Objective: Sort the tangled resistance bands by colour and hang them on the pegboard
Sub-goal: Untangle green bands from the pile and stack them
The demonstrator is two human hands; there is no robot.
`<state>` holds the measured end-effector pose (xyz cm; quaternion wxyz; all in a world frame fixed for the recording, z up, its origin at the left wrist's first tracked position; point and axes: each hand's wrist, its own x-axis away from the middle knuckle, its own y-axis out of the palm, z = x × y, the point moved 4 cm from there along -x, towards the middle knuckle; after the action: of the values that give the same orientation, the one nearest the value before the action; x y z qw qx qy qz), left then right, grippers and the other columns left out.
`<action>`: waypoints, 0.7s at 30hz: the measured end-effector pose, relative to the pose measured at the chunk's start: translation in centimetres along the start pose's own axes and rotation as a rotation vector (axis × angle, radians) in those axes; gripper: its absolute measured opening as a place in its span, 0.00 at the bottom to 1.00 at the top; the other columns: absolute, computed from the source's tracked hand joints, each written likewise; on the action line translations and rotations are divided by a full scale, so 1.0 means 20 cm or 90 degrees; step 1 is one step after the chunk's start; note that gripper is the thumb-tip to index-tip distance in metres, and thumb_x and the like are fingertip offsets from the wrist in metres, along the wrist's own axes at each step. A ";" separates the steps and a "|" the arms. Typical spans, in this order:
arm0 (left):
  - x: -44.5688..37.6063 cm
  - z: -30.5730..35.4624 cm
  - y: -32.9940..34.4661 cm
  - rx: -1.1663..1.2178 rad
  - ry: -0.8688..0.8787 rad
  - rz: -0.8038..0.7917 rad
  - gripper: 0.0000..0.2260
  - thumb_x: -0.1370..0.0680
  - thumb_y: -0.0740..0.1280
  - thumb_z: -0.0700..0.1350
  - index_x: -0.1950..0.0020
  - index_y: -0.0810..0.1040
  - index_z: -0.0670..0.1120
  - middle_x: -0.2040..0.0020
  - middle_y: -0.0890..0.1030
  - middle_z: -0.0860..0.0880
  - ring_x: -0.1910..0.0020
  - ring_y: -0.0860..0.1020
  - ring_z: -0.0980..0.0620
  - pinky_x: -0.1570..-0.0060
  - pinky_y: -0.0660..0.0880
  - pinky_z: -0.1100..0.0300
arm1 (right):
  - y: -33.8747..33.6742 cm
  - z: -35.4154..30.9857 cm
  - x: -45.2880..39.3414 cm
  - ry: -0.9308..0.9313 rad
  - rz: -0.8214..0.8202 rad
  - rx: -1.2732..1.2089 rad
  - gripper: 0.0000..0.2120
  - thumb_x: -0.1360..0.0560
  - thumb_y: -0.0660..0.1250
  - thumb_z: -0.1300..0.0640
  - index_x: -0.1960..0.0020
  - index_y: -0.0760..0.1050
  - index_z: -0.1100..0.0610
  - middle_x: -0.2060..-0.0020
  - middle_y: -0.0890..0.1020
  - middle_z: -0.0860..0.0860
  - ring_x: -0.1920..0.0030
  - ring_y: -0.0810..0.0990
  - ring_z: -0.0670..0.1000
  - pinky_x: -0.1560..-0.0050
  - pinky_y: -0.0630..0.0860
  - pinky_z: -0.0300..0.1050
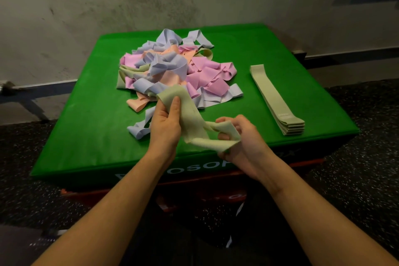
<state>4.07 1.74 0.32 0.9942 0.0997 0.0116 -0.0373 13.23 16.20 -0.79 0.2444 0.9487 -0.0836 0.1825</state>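
From my remote seat, head view, reading left to right. A dark speckled floor (356,168) surrounds a green padded block (86,136) set against a scuffed pale wall (108,6); white lettering runs along the block's front edge, partly hidden by the forearms, so I cannot read it whole. One loose lilac band (138,130) lies curled on the green top at the near left, just apart from the main heap. Left hand (166,123) is raised over the near edge, fingers curled, thumb pressed on the upper end of a pale green band (190,114), gripping it. Behind that hand sits the tangled pile of bands (172,69), mid-block: lilac, pink, peach and a few pale green loops knotted together. The held band twists down and across to the right hand (237,138), whose fingers are curled round the lower end, pinching it; the twist between the hands looks like one loop folded on itself, though I cannot be sure. Far right on the block, well apart from the heap, a flat stack of pale green bands (278,101) lies neatly layered, its long side running toward the near right corner.
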 end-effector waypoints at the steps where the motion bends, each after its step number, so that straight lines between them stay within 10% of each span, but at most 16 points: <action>1: 0.00 0.01 0.01 -0.014 0.013 0.002 0.06 0.17 0.62 0.47 0.45 0.77 0.56 0.53 0.83 0.62 0.52 0.80 0.63 0.46 0.77 0.59 | 0.00 0.00 0.00 -0.018 0.012 0.035 0.06 0.23 0.59 0.53 0.51 0.73 0.53 0.66 0.68 0.49 0.66 0.68 0.47 0.65 0.65 0.43; 13: 0.06 0.09 0.04 -0.097 0.117 0.014 0.04 0.16 0.60 0.48 0.44 0.73 0.56 0.54 0.79 0.56 0.60 0.77 0.67 0.60 0.74 0.70 | -0.01 -0.02 0.03 -0.184 0.042 0.379 0.08 0.23 0.71 0.53 0.44 0.79 0.47 0.49 0.84 0.46 0.47 0.82 0.42 0.48 0.78 0.37; 21: 0.08 0.07 0.08 -0.122 0.088 0.004 0.13 0.16 0.60 0.50 0.33 0.70 0.49 0.47 0.79 0.56 0.53 0.78 0.67 0.54 0.75 0.71 | 0.06 -0.02 0.00 -0.180 0.040 0.283 0.09 0.26 0.72 0.65 0.47 0.80 0.57 0.56 0.84 0.57 0.59 0.83 0.49 0.58 0.80 0.40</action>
<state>5.78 2.93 2.05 0.9962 0.0068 0.0833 -0.0262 12.80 15.47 0.07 0.0101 0.9921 -0.1038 0.0697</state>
